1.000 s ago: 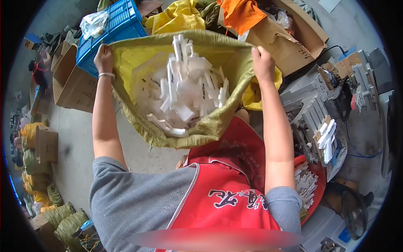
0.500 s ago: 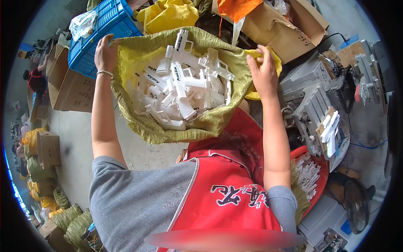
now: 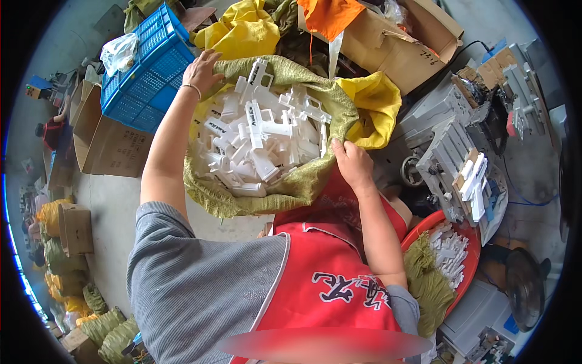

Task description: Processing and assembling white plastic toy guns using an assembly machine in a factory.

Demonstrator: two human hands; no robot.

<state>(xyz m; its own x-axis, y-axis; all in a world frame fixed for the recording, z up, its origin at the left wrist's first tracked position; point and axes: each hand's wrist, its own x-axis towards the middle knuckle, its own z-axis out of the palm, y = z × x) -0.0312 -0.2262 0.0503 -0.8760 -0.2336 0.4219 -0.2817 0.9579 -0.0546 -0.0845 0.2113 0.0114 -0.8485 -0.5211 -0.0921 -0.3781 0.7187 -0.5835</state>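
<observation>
I see a big olive-green woven sack (image 3: pixel 267 194) at centre, mouth open, yellow liner inside, full of white plastic parts. Its rim is pinched by the left hand (image 3: pixel 202 71) at 11 o'clock and the right hand (image 3: pixel 351 164) just right of centre. Brown cardboard box (image 3: pixel 394 45) w/ open flaps at 1 o'clock. Blue plastic crate (image 3: pixel 148 70) at 11, w/ a clear plastic bag (image 3: pixel 119 51) on its far corner. Open brown cartons (image 3: pixel 106 142) at 9–10, just below the crate. Small carton (image 3: pixel 76 227) at 8, beside bundled green-yellow sacks (image 3: pixel 66 285). Red tub (image 3: pixel 464 273) at 4 holds more white parts. No screens or signs I can make out.
</observation>
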